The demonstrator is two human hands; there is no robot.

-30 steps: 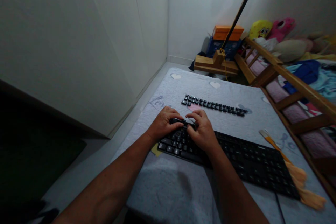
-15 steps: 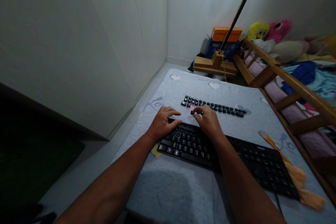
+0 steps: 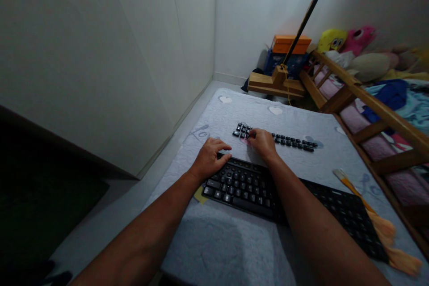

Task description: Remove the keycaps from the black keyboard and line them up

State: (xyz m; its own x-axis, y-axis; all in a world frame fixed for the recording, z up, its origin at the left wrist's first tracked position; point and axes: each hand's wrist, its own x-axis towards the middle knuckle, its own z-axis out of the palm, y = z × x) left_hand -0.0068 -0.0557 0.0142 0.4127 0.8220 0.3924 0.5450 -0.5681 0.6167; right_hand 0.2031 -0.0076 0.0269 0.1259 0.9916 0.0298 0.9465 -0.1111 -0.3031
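A black keyboard (image 3: 239, 185) lies on the light-blue cloth. My left hand (image 3: 210, 157) rests at its upper left corner, thumb on the edge and fingers apart. Beyond the keyboard, loose black keycaps (image 3: 291, 141) stand in rows. My right hand (image 3: 263, 142) is over the left part of these rows, thumb and forefinger together; whatever is between the fingertips is hidden. To the right, partly behind my right forearm, lies a second black keyboard (image 3: 351, 214).
A brush (image 3: 346, 182) and an orange cloth (image 3: 402, 259) lie by the right keyboard. A yellow piece (image 3: 200, 195) pokes out under the left one. A wooden bed rail (image 3: 375, 98) runs along the right; a pole stand (image 3: 276, 81) is behind the table.
My right hand has moved away from the keyboard to the keycap rows. The keycap seen at its fingertips before is now out of sight. My left hand has hardly moved.
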